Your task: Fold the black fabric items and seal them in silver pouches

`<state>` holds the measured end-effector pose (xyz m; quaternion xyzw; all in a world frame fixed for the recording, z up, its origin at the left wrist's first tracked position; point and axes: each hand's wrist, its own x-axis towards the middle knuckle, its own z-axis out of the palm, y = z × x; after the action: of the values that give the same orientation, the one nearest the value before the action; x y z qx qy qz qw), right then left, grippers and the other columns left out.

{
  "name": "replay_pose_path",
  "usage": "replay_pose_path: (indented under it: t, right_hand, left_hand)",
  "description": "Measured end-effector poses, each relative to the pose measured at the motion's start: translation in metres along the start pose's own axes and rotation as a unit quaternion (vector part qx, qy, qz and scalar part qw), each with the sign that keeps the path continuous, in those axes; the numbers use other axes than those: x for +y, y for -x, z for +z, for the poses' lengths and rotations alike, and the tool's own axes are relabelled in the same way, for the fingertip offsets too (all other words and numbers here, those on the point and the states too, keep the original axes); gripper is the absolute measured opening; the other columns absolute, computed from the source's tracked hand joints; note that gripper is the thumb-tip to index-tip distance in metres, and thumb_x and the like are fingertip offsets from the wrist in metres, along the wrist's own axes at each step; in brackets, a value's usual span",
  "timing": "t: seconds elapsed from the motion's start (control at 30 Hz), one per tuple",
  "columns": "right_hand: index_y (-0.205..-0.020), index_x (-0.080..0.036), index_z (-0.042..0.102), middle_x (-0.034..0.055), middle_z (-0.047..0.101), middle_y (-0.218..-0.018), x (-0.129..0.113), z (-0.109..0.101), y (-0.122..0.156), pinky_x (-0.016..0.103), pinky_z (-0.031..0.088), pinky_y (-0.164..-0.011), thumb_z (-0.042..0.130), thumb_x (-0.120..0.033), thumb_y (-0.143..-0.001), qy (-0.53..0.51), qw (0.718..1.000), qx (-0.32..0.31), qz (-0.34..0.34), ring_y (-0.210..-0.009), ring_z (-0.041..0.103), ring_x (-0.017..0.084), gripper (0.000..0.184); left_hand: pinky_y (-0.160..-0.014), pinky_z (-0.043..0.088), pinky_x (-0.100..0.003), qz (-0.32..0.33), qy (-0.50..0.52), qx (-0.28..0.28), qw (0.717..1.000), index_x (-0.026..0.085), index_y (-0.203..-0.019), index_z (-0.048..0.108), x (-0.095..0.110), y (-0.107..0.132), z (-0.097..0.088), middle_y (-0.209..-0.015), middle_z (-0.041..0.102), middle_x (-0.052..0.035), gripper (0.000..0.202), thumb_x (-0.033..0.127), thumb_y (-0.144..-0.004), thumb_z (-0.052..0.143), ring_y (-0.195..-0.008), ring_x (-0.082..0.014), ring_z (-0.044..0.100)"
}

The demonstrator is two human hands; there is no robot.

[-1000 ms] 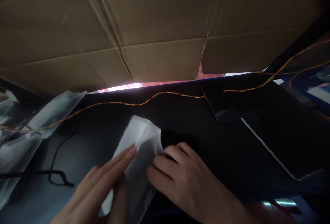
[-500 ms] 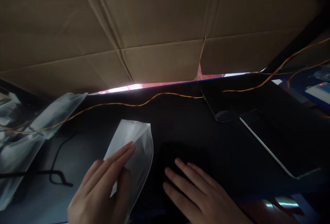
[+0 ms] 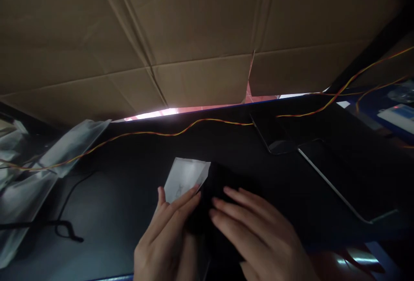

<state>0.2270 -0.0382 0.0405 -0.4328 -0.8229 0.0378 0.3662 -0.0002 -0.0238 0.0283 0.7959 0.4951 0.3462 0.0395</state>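
A white, partly see-through plastic bag [image 3: 186, 179] lies at a slant on the black tabletop. My left hand [image 3: 171, 235] is on it, with straight fingers across its front and one finger at its left edge. The bag's lower part is hidden under that hand. Beside the bag and partly over its right side is a very dark black item [image 3: 220, 179], whose kind I cannot make out. My right hand [image 3: 258, 229] lies on this black item, fingers stretched out and slightly apart. The fingertips of both hands are close together.
Several clear plastic bags [image 3: 73, 147] lie at the left, near a thin black looped strap [image 3: 66, 229]. Twisted red-yellow wire [image 3: 207, 120] crosses the back. Two dark flat panels, a smaller one [image 3: 270, 136] and a larger one [image 3: 339, 177], lie right. Cardboard [image 3: 200, 26] walls the rear.
My left hand and the plastic bag have moved right, up against the black item. My right hand has stayed near its place, and the bag's right side is now covered.
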Motion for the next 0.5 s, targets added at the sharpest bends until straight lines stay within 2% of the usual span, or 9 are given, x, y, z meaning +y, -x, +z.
replay_pose_path:
  t: [0.13, 0.2, 0.27, 0.37, 0.43, 0.5]
  right_hand:
    - [-0.125, -0.025, 0.078, -0.0031, 0.084, -0.127, -0.007, 0.016, -0.007, 0.04, 0.046, -0.129, 0.061, -0.024, -0.11, -0.014, 0.99, -0.137, -0.017, -0.13, 0.073, 0.022, 0.023]
    - [-0.129, -0.026, 0.075, -0.0049, 0.083, -0.129, -0.006, 0.013, -0.012, 0.039, 0.036, -0.135, 0.062, -0.026, -0.112, -0.043, 0.978, -0.2, -0.03, -0.137, 0.067, 0.019, 0.021]
    - [-0.129, -0.026, 0.074, -0.0058, 0.082, -0.129, -0.002, 0.008, -0.018, 0.038, 0.03, -0.138, 0.059, -0.029, -0.115, -0.078, 0.97, -0.227, -0.047, -0.143, 0.061, 0.017, 0.021]
    - [-0.122, -0.024, 0.075, -0.0028, 0.08, -0.13, 0.004, 0.002, -0.026, 0.038, 0.037, -0.132, 0.059, -0.034, -0.114, -0.132, 0.956, -0.258, -0.038, -0.144, 0.058, 0.02, 0.021]
    - [-0.123, -0.024, 0.075, -0.0023, 0.079, -0.133, 0.004, 0.003, -0.028, 0.034, 0.045, -0.124, 0.064, -0.031, -0.111, -0.137, 0.958, -0.254, 0.003, -0.138, 0.061, 0.02, 0.018]
    - [-0.126, -0.024, 0.074, -0.0024, 0.077, -0.137, 0.001, 0.007, -0.028, 0.032, 0.047, -0.121, 0.067, -0.027, -0.109, -0.103, 0.966, -0.234, 0.028, -0.136, 0.062, 0.019, 0.019]
  left_hand:
    - [-0.131, 0.047, -0.04, -0.054, 0.053, 0.013, 0.997, 0.04, -0.141, 0.067, 0.001, -0.001, 0.005, -0.141, 0.079, 0.0098, 0.046, 0.011, -0.11, 0.051, -0.134, -0.0149, 0.074]
    - [-0.129, 0.049, -0.037, -0.056, 0.064, 0.01, 0.996, 0.041, -0.142, 0.067, 0.0, 0.0, 0.007, -0.142, 0.078, 0.0109, 0.047, 0.011, -0.11, 0.05, -0.137, -0.0148, 0.071]
    - [-0.127, 0.049, -0.035, -0.05, 0.062, -0.004, 0.997, 0.041, -0.143, 0.066, -0.002, 0.0, 0.007, -0.143, 0.077, 0.0106, 0.046, 0.013, -0.111, 0.049, -0.139, -0.0149, 0.07]
    - [-0.12, 0.054, -0.03, 0.004, 0.045, -0.06, 0.997, 0.036, -0.149, 0.063, -0.009, -0.001, -0.002, -0.152, 0.073, 0.0052, 0.041, 0.027, -0.111, 0.054, -0.14, -0.018, 0.07]
    - [-0.114, 0.058, -0.027, 0.042, 0.028, -0.084, 0.995, 0.033, -0.154, 0.061, -0.017, -0.004, -0.012, -0.163, 0.063, 0.0006, 0.043, 0.035, -0.111, 0.055, -0.141, -0.0199, 0.069]
    - [-0.111, 0.06, -0.03, 0.05, -0.013, -0.094, 0.994, 0.031, -0.159, 0.057, -0.027, -0.006, -0.02, -0.174, 0.05, -0.0027, 0.048, 0.037, -0.111, 0.053, -0.147, -0.0235, 0.064]
